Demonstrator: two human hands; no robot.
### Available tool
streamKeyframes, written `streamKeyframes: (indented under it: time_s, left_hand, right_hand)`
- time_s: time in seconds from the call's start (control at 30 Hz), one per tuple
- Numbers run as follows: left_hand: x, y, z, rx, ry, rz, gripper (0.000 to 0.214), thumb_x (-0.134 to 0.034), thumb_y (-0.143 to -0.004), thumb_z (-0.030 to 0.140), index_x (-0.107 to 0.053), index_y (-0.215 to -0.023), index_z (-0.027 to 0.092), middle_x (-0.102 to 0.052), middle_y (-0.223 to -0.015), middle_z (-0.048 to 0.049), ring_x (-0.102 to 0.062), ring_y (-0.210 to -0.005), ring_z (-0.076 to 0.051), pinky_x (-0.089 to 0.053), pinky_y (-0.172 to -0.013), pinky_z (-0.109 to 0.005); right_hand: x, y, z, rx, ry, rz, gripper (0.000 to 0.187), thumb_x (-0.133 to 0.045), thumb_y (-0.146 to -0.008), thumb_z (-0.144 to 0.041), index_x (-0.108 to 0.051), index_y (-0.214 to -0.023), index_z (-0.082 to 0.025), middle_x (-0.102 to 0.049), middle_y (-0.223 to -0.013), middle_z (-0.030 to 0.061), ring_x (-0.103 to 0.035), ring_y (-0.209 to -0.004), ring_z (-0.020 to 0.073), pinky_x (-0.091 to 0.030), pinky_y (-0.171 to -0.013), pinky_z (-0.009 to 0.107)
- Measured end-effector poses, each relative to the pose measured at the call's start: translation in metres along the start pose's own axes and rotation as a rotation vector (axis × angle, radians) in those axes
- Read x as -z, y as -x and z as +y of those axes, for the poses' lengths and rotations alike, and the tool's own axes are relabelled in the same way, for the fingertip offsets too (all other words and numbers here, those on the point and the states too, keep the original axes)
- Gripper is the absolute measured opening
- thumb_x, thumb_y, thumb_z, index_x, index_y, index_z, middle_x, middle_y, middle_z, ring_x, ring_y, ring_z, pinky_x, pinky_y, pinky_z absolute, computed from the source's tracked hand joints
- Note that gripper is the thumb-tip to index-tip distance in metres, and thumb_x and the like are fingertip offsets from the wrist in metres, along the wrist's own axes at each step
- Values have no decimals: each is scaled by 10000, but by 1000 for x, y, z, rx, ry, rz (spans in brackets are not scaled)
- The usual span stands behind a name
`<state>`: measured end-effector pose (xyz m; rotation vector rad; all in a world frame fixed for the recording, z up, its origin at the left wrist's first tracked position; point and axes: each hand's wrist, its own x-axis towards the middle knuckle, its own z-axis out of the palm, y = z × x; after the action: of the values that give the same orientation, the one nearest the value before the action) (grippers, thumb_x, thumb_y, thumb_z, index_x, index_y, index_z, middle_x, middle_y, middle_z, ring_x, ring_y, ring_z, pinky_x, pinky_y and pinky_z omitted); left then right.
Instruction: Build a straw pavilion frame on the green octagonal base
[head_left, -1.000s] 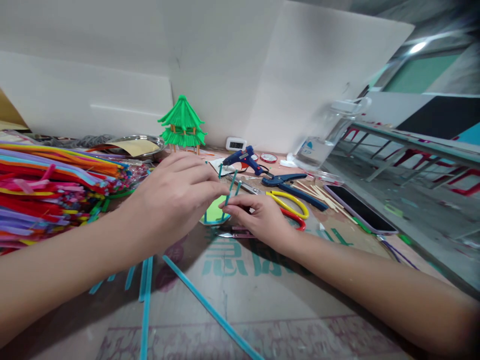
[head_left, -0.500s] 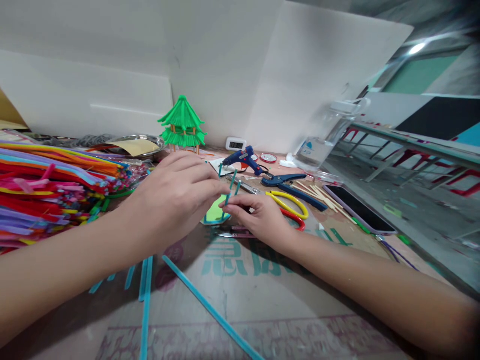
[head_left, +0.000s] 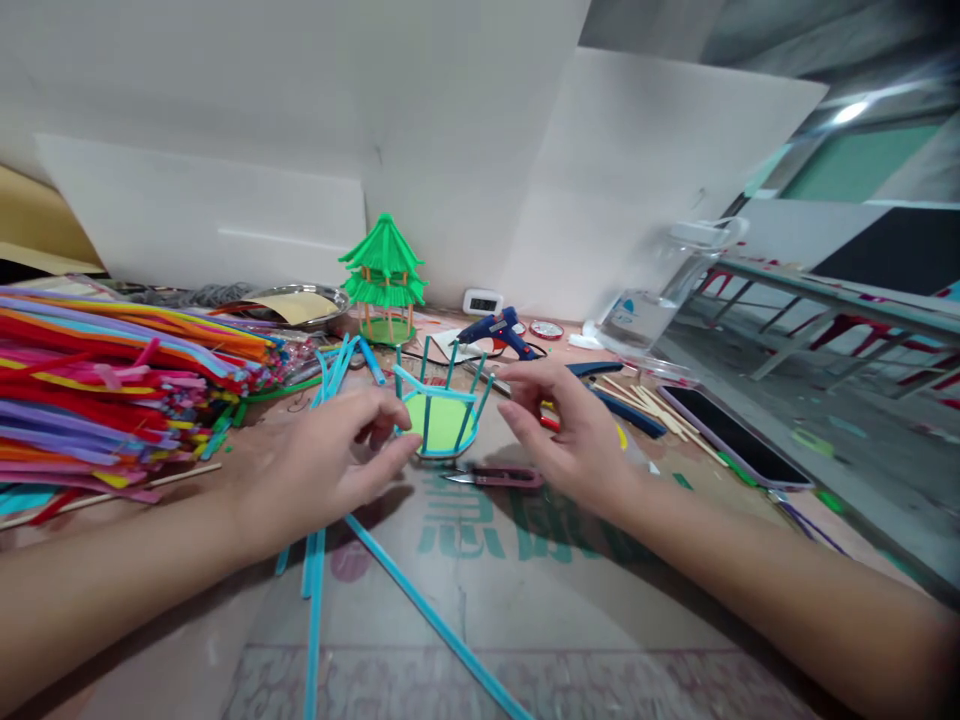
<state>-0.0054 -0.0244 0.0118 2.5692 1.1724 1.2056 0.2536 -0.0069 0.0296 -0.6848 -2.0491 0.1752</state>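
Note:
Between my hands stands a small model with a lime-green base [head_left: 444,422], light-blue edging and several upright dark-teal posts. A light-blue pipe-cleaner strip [head_left: 439,388] runs across the posts partway up. My left hand [head_left: 330,460] is at the model's left side, thumb and forefinger apart; whether a fingertip touches the model I cannot tell. My right hand [head_left: 574,425] hovers just right of the posts, fingers curved and apart, holding nothing. Just in front of the model lie thread snips [head_left: 499,478]. Long light-blue pipe cleaners [head_left: 439,620] stretch toward me on the table.
A pile of coloured pipe cleaners [head_left: 112,400] fills the left. Behind stand a green-roofed pagoda model [head_left: 384,280], a small digital clock [head_left: 482,302] and a blue glue gun [head_left: 495,332]. On the right are wooden sticks [head_left: 667,415], a phone [head_left: 735,435] and a water jug [head_left: 652,290].
Both hands have drawn apart from the model, left hand leftward and right hand rightward. The right fingers have let go of a post. The blue strip across the posts now shows. The view has shifted slightly.

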Motion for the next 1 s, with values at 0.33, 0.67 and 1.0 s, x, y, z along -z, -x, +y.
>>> streamKeyframes:
  time_s: [0.33, 0.67, 1.0]
  left_hand:
    - [-20, -8, -20, 23, 8, -164, 156, -578, -932, 276, -671, -838, 194, -689, -793, -13, -621, -706, -155, -456, -595, -246]
    - [-21, -6, -22, 56, 27, -224, 175, -541, -937, 249, -690, -868, 189, -715, -812, -19, -619, -698, -155, -452, -633, -259]
    - [-24, -7, -25, 124, 77, -258, 176, -541, -942, 282, -683, -889, 192, -703, -872, -20, -619, -799, -175, -430, -719, -281]
  right_hand:
    - [16, -25, -6, 198, 286, -125, 206, -585, -966, -194, -667, -1151, -236, -683, -1043, 77, -648, -985, 202, -521, -855, 360]
    - [-16, -2, 3, 197, 63, 71, 377, -535, -922, -62, -529, -1254, -240, -555, -919, 18, -541, -821, 155, -469, -781, 329]
    - [-26, 5, 11, 150, 93, 28, 383, -554, -912, -73, -510, -1249, -249, -520, -965, 40, -516, -887, 192, -464, -811, 373]
